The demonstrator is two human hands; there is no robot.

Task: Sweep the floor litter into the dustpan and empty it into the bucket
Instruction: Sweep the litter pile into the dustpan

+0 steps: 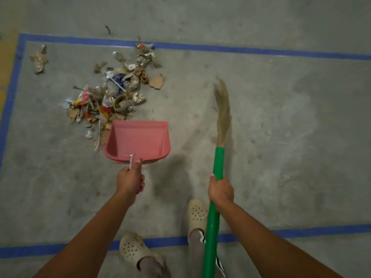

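1. Work area. The concrete floor (281, 137) is marked with a blue tape outline (241, 49). I stand at its near edge. No bucket is in view, so I treat emptying as a later step.

2. Litter pile (112, 93). Torn card, foil and wrappers lie in a loose heap at the left of the outline, and its far end reaches the tape. None of it is in the pan yet, so I judge the step in hand to be the first sweep.

3. Broom (217, 165). My right hand (220, 190) is wrapped fully round the green handle. The straw head points away from me, blurred, and is to the right of the pan and well clear of the pile. It must go to the far side of the heap, so that each stroke pulls litter toward the pan's mouth. Use short, low strokes, because light foil and paper will scatter under a fast one.

4. Dustpan (138, 139). The pink pan looks empty. Its mouth faces away from me and its left front corner is just beside the near edge of the pile. My left hand (130, 180) grips the short handle with the fingers curled under and the thumb laid along the top. Its shadow on the floor suggests that the pan is raised. Set the lip flat on the concrete and turn the mouth left, square to the heap.

5. Stray wad (39, 59). One crumpled piece lies apart, near the left tape. Bring it in to the heap first.
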